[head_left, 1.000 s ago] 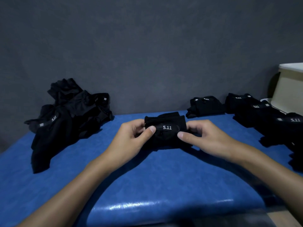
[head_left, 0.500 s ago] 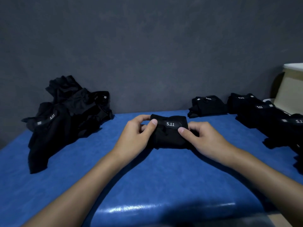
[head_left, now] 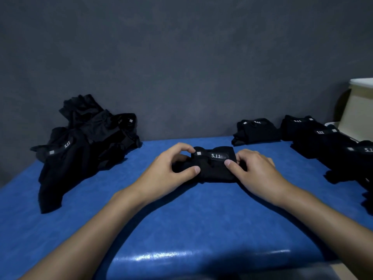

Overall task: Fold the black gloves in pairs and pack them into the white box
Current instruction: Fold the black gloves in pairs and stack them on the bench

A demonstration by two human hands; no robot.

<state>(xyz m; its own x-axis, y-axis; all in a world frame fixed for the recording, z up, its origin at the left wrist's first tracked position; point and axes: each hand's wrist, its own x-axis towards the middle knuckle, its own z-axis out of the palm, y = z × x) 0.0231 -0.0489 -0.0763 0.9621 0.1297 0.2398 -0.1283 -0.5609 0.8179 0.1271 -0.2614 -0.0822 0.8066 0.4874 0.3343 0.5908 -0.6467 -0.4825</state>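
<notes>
1. Glove pair is held down mid-table, folded into a bundle, with the 5.11 strap across its top.
2. Its left end is pinched by the left hand, thumb and forefinger curled onto it. Its right end is gripped by the right hand, thumb on the front and fingers wrapped behind.
3. Risk: the strap may not be fully pressed down, so the bundle could spring open once let go.
4. Risk: cloth bulges past the strap at the left end, so a loose part could be left sticking out and the fold made uneven.
5. Unfolded pile lies well left of the pair. Finished bundles lie to its right, with the box beyond them. Those bundles could be knocked on a careless carry to the box.
</notes>
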